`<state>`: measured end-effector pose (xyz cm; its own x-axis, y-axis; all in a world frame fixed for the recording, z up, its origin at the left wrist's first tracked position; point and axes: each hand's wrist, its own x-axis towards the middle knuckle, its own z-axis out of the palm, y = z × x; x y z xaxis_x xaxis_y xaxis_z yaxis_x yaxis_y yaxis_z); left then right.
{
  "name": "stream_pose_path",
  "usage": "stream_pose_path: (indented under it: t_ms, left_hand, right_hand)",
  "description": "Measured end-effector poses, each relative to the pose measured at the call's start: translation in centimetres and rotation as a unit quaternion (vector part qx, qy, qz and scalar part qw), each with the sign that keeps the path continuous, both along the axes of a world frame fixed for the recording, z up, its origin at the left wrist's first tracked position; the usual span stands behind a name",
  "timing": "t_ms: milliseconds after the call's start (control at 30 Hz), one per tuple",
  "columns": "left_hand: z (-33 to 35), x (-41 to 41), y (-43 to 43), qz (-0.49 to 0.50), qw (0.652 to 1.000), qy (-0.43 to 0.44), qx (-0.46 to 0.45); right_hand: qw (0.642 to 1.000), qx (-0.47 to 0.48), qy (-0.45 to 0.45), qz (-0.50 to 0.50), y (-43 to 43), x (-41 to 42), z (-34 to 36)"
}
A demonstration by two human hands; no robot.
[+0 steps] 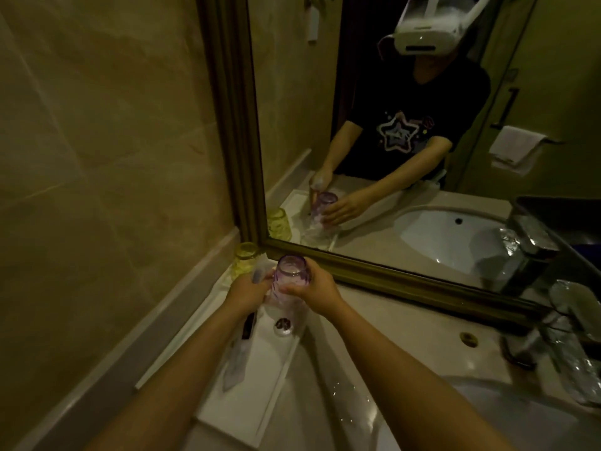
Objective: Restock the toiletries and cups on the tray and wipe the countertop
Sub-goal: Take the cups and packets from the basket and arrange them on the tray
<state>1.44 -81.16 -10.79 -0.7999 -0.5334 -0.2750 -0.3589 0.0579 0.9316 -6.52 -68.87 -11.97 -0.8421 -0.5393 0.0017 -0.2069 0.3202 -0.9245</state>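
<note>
Purple cup [291, 274] gripped by left hand [246, 292], right hand [313, 291].

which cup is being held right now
The purple cup, gripped by the left hand and right hand over the tray. The yellow cup stands untouched in the corner.

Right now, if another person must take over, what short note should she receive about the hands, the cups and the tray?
Left hand and right hand both grip the purple cup, held upright over the far end of the white tray.
The yellow cup stands at the tray's far corner, by the mirror frame.
Wrapped toiletry packets lie on the tray near the wall.
Done: yellow cup placed, some toiletries on the tray.
Left: set the purple cup down and wipe the countertop. No cloth is in hand.
</note>
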Motion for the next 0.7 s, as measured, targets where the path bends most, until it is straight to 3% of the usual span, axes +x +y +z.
stream_pose_path:
  t_ms: [167,300,700]
  left_hand:
    - [-2.0,-2.8,-1.5,-0.008,1.000,-0.022,-0.007]
    - [-2.8,-3.8,-2.0,0.012,1.000,-0.013,0.019]
    - [-4.2,-5.5,-2.5,0.009,0.998,-0.055,-0.017]
  right_hand:
    - [0.999,0.000,-0.029,-0.016,-1.7,-2.4,-2.2]
    - [0.999,0.013,-0.021,-0.022,-2.2,-3.2,-3.4]
    - [0.999,0.031,-0.003,-0.024,-2.8,-4.3,-5.1]
